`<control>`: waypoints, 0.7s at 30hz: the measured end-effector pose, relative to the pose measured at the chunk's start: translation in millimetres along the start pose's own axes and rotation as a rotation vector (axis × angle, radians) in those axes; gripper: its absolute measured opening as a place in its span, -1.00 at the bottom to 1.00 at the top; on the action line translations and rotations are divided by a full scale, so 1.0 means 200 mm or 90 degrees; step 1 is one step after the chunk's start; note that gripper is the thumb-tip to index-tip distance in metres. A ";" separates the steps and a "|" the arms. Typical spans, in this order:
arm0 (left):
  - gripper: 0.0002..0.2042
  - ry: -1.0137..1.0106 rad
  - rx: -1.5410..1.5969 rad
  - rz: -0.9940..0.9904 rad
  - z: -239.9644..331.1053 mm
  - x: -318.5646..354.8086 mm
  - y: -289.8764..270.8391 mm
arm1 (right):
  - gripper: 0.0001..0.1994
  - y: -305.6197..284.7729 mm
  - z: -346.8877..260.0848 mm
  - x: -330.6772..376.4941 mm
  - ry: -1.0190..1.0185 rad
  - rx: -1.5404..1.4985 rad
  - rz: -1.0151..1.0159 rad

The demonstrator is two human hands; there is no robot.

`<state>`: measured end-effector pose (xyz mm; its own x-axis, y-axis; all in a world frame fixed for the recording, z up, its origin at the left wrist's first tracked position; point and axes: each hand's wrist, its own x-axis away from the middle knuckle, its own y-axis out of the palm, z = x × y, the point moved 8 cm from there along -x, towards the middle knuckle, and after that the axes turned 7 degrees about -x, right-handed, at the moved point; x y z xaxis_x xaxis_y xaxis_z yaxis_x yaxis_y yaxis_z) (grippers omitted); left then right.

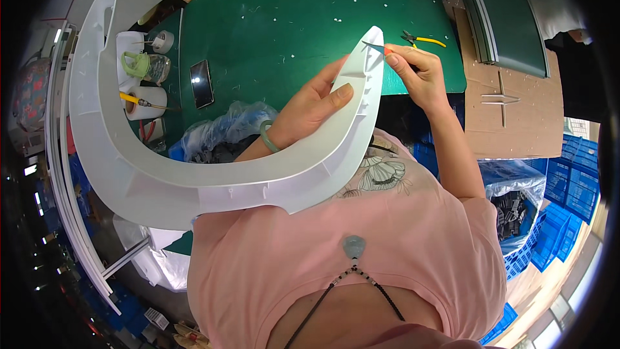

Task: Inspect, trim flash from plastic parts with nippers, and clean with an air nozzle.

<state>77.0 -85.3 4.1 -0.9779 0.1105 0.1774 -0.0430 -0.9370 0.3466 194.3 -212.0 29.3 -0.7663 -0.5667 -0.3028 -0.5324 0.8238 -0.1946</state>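
A large white U-shaped plastic part curves from the upper left round to the upper right above my lap. My left hand, with a green bangle on the wrist, grips the part's right arm near its tip, thumb on the outer face. My right hand pinches a small thin blade whose point touches the tip of the part.
A green table mat lies ahead, with yellow-handled pliers, a dark phone, white tape rolls and a green cup. Clear bags of dark parts sit close by. Cardboard and blue crates are at the right.
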 end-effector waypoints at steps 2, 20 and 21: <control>-0.46 -0.008 0.004 -0.011 0.01 0.00 0.04 | -0.76 -0.02 -0.03 -0.01 -0.077 0.059 -0.010; -0.49 -0.048 0.126 -0.160 -0.10 -0.15 0.56 | -0.65 -0.69 0.48 0.11 0.165 0.023 0.156; -0.46 -0.077 0.095 -0.119 -0.11 -0.18 0.54 | -0.65 -0.65 0.48 0.13 0.198 -0.104 0.125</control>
<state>102.8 -198.3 14.8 -0.9236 0.3246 0.2038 -0.1815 -0.8387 0.5135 277.9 -332.5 -42.0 -0.9179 -0.3965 -0.0178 -0.3965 0.9180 -0.0028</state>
